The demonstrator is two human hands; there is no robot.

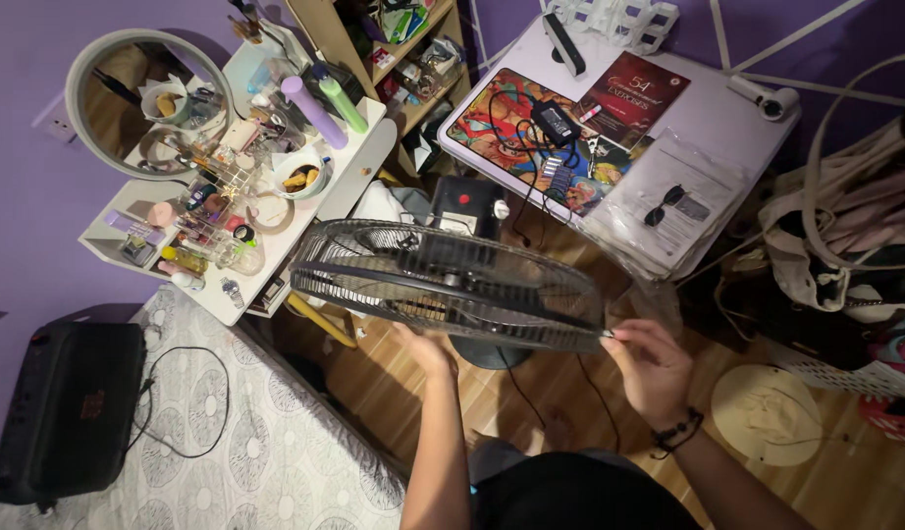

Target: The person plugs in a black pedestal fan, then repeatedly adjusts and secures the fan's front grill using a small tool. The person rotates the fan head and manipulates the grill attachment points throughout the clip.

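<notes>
Left hand (pixel 425 345) is bracing under the fan (pixel 448 283), finger spread unclear; right hand (pixel 652 365) is pinching its rim clip to steady it.

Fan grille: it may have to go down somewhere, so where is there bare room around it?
Free patches: the patterned mat between the black case and the left hand, and the wooden floor beside the right hand. The vanity shelf and the white desk are crowded.
</notes>
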